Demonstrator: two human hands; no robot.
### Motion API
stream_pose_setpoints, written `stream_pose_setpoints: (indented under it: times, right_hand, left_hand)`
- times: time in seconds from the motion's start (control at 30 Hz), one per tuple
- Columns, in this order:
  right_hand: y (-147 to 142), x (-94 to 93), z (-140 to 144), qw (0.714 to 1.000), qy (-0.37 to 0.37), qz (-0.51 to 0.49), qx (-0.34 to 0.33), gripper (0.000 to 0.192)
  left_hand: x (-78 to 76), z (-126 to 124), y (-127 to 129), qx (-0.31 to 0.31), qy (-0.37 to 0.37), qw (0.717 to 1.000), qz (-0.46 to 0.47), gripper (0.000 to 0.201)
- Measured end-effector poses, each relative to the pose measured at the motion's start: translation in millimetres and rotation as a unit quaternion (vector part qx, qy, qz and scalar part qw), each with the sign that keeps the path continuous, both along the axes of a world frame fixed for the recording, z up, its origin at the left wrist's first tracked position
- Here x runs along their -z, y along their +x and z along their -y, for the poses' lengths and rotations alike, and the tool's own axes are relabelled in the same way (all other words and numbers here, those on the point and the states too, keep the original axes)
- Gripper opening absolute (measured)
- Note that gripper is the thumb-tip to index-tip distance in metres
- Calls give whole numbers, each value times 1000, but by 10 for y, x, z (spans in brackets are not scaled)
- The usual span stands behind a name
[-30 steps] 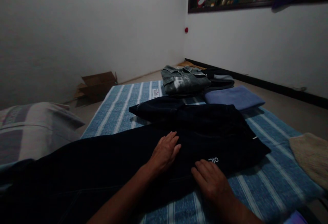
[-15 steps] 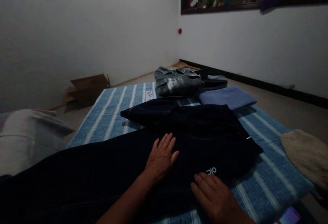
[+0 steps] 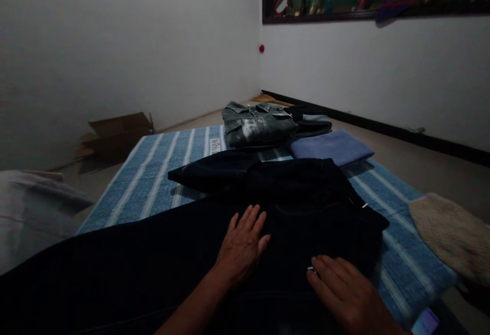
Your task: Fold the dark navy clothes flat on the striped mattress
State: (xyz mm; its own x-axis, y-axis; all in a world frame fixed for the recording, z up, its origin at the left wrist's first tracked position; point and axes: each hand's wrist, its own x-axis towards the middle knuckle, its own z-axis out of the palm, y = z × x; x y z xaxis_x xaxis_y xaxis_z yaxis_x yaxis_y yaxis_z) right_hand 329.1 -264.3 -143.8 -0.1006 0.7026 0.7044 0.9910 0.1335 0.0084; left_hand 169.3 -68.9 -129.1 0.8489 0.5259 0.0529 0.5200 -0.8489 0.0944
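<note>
Fingers [image 3: 252,220] of our left hand [image 3: 241,248] and right hand [image 3: 344,289] lie spread and flat on the dark trousers [image 3: 153,263] beneath them on the striped mat [image 3: 153,171], holding nothing; soft, limp cloth, we reckon, best pinched at an edge.

Blue striped mat [image 3: 153,182] on floor, dark trousers [image 3: 161,263], folded grey shirt [image 3: 256,125], folded blue cloth [image 3: 331,147]
</note>
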Motion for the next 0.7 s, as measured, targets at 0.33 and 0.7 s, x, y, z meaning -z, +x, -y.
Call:
stream_pose_setpoints:
  times: [0.33, 0.7]
  right_hand:
    - [335, 162, 82, 998, -41, -17, 37, 40]
    - [515, -61, 192, 990, -127, 24, 52, 40]
  left_hand:
    - [-24, 194, 294, 74, 23, 996, 39, 53]
    - [30, 224, 362, 109, 26, 993, 30, 55]
